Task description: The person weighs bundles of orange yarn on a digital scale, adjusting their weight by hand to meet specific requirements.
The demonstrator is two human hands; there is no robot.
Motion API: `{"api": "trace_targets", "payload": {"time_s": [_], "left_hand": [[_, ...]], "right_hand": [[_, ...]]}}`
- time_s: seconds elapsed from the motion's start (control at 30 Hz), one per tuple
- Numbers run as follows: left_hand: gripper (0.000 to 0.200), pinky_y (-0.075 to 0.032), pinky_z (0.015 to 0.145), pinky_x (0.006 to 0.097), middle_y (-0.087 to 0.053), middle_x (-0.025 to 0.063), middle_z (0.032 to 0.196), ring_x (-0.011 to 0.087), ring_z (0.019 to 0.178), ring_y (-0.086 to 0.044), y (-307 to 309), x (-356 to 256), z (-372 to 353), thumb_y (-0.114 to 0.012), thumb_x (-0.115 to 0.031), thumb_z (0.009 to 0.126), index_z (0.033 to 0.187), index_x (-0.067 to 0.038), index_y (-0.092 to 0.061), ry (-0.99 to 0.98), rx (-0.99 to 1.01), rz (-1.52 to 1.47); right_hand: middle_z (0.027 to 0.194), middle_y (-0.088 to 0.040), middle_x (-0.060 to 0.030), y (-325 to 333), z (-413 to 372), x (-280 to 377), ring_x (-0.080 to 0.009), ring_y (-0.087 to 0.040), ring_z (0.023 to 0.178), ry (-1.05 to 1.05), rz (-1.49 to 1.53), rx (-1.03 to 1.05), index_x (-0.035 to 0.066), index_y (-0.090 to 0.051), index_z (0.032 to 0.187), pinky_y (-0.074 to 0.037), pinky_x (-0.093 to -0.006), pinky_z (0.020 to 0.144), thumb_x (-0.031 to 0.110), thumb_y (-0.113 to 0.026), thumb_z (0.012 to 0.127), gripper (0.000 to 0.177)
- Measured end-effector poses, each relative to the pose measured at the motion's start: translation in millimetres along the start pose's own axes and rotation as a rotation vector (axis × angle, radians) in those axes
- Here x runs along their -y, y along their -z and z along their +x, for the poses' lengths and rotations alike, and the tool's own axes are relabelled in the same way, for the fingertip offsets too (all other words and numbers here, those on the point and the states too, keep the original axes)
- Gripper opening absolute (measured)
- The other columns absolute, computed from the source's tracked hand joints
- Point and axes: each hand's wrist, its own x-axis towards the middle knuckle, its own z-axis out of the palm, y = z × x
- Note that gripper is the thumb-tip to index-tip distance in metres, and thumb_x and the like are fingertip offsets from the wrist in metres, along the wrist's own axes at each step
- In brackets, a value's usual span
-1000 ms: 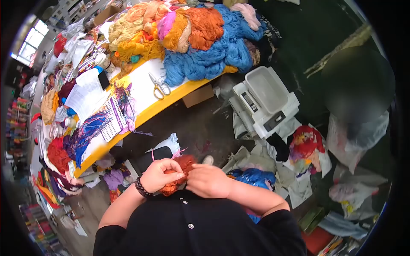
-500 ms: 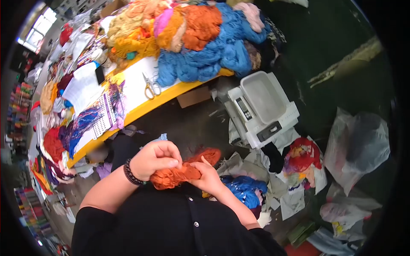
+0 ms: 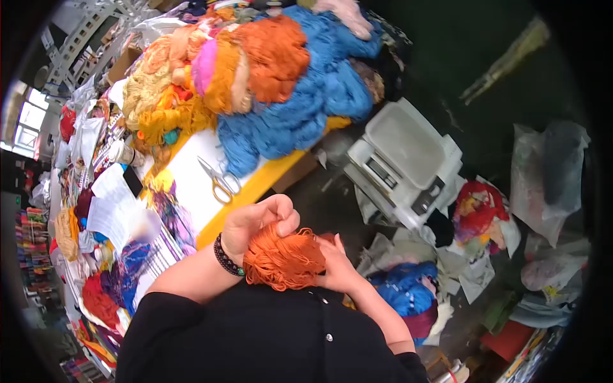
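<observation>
Lower centre of the frame: clutching a fuzzy, bunched orange skein [image 3: 284, 262] against a black shirt [image 3: 268, 338], with left hand [image 3: 258, 223] curled tight over its top and right hand [image 3: 337, 271] cupped closed round its right side. Dark beaded bracelet [image 3: 227, 256] at the left wrist. Right of centre, atop a white scale [image 3: 383, 171], a shallow rectangular plastic tray [image 3: 405, 137]; display too small to read. Lower right, amid crinkled clear plastic bags [image 3: 549, 172], red yarn [image 3: 476, 207] and blue yarn [image 3: 408, 290]. Upper centre, on the yellow-edged table [image 3: 182, 169], heaped soft blue hanks [image 3: 300, 108] and orange hanks [image 3: 274, 48], plus yellow-handled scissors [image 3: 220, 182].
</observation>
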Motion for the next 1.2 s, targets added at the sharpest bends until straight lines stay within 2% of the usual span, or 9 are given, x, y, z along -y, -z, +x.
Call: {"api": "trace_targets", "payload": {"time_s": [0.13,0.23,0.33,0.43,0.47,0.53,0.77,0.97,1.2], "left_hand": [[0.03,-0.044,0.081,0.0315,-0.047,0.008,0.088,0.0208,0.084,-0.05,16,-60,-50,-0.055,-0.03,0.089,0.102,-0.004,-0.049,-0.264,-0.055,0.11],[0.024,-0.047,0.075,0.033,-0.047,0.005,0.084,0.0206,0.077,-0.052,32,-93,-118,-0.056,-0.028,0.088,0.094,-0.007,-0.048,-0.497,0.076,0.106],[0.018,-0.049,0.073,0.0333,-0.047,0.0044,0.083,0.0189,0.073,-0.053,46,-121,-193,-0.055,-0.023,0.088,0.089,-0.007,-0.047,-0.812,0.05,0.297],[0.018,-0.048,0.076,0.031,-0.047,0.0037,0.08,0.0159,0.078,-0.053,80,-144,-255,-0.056,-0.02,0.087,0.084,-0.004,-0.048,-1.132,-0.372,0.771],[0.017,-0.046,0.077,0.0269,-0.05,0.0031,0.08,0.0132,0.081,-0.053,115,-163,-286,-0.058,-0.017,0.086,0.084,-0.001,-0.051,-1.147,-0.66,1.238],[0.013,-0.043,0.076,0.0216,-0.058,0.0034,0.088,0.01,0.081,-0.054,172,-177,-305,-0.06,-0.005,0.083,0.096,-0.001,-0.059,-1.018,-1.038,1.078],[0.037,-0.042,0.096,0.0415,-0.052,0.0233,0.123,0.0368,0.11,-0.052,265,-177,-346,-0.066,-0.02,0.077,0.109,-0.003,-0.06,-0.62,-1.468,2.222],[0.024,-0.046,0.09,0.0348,-0.063,0.013,0.106,0.0251,0.1,-0.06,215,-152,-327,-0.062,-0.009,0.081,0.104,-0.002,-0.063,-0.981,-1.072,2.084],[0.032,-0.049,0.08,0.0264,-0.062,0.0057,0.104,0.0115,0.091,-0.059,200,-98,-268,-0.057,-0.013,0.093,0.12,0.002,-0.053,-0.496,-0.496,0.763]], "right_hand": [[0.136,-0.047,-0.0082,-23,96,-11,-0.018,-0.043,0.127,-0.107,0.977,0.61,-0.001,-0.037,0.138,-0.03,-0.0293,0.107,0.026,-0.069,0.081,0.071],[0.127,-0.054,-0.0116,-46,163,-16,-0.0182,-0.052,0.118,-0.116,1.507,0.725,0.001,-0.04,0.137,-0.039,-0.0292,0.099,0.022,-0.06,0.09,0.055],[0.108,-0.063,-0.0092,-87,231,-1,-0.0136,-0.061,0.095,-0.246,1.073,0.564,0.004,-0.046,0.132,-0.047,-0.0252,0.084,0.023,-0.058,0.092,0.045],[0.091,-0.063,-0.0212,-151,282,-2,-0.0356,-0.062,0.084,0.19,-0.359,0.017,0.003,-0.058,0.108,-0.051,-0.0416,0.071,0.023,-0.067,0.081,0.036],[0.085,-0.059,-0.0239,-169,293,2,-0.041,-0.058,0.081,0.162,-0.408,-0.102,0.0,-0.056,0.094,-0.049,-0.0457,0.07,0.021,-0.07,0.075,0.031],[0.084,-0.059,-0.0229,-192,305,0,-0.0402,-0.058,0.081,0.157,-0.467,-0.146,0.0,-0.055,0.091,-0.049,-0.0464,0.07,0.021,-0.071,0.075,0.031],[0.089,-0.064,-0.0246,-200,336,3,-0.0398,-0.062,0.085,-0.163,-0.631,-0.132,-0.001,-0.059,0.086,-0.05,-0.047,0.077,0.028,-0.067,0.074,0.032],[0.07,-0.056,-0.0009,-177,320,35,-0.0097,-0.051,0.056,-0.426,0.585,0.084,0.004,-0.062,0.094,-0.041,-0.0214,0.051,0.02,-0.059,0.089,0.017],[0.083,-0.064,-0.0038,-227,213,125,-0.0083,-0.059,0.07,0.024,0.41,-0.051,0.0,-0.059,0.102,-0.05,-0.0234,0.063,0.012,-0.07,0.082,0.025]]}}
